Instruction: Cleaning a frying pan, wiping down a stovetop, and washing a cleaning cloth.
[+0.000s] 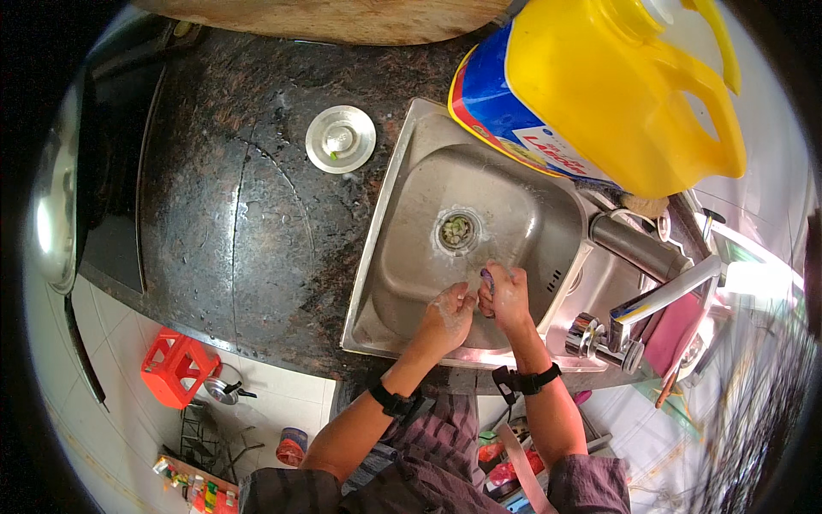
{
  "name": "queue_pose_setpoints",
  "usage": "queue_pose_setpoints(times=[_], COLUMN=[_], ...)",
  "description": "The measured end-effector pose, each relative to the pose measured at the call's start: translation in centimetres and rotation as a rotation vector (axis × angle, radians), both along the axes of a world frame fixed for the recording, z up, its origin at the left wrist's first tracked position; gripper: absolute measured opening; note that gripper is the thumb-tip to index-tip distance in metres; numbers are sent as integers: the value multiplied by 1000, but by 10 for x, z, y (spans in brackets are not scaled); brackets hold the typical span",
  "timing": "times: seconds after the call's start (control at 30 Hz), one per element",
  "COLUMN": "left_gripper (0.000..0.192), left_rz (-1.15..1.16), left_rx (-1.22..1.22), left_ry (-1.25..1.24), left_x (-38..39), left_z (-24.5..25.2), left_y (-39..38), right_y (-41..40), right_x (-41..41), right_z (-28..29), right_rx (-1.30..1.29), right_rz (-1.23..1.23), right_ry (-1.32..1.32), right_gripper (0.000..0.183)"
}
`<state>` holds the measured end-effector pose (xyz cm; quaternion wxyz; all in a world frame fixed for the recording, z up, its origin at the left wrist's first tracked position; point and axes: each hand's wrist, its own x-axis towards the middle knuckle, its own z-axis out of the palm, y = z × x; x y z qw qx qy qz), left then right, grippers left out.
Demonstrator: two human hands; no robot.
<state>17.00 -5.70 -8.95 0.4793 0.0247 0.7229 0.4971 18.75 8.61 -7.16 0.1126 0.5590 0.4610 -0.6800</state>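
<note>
Both hands are over the near side of a stainless steel sink basin (pixel 417 218). My left hand (pixel 449 315) looks wet, its fingers loosely curled; whether it holds anything cannot be told. Just right of it, my right hand (pixel 507 295) is closed around a small purple object (pixel 487 277), mostly hidden by the fingers. Pale green scraps (pixel 456 230) lie in the drain strainer beyond the hands. A chrome faucet (pixel 664 289) stands to the right of the basin.
A large yellow plastic jug (pixel 616 96) stands at the sink's far right corner. A round metal lid (pixel 340 139) lies on the dark stone counter (pixel 276 212). A wooden board (pixel 359 19) is at the far edge. A red stool (pixel 178 368) is on the floor, lower left.
</note>
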Motion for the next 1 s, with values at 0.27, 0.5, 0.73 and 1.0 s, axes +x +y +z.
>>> queue_pose_setpoints(times=[0.27, 0.5, 0.73, 1.0], left_gripper=[37, 48, 47, 25], left_rz=[31, 213, 142, 205], left_rx=[132, 206, 269, 204], left_ry=[-25, 366, 184, -272], left_x=[-4, -4, -12, -44], left_z=[29, 26, 11, 38], left_y=[6, 13, 30, 61], right_y=[2, -5, 15, 134], right_x=[7, 1, 22, 96], right_z=[-13, -5, 34, 113], right_rx=[87, -11, -308, 801], right_rz=[-7, -112, -176, -146], right_ry=[2, 35, 277, 307], right_gripper=[35, 37, 57, 28])
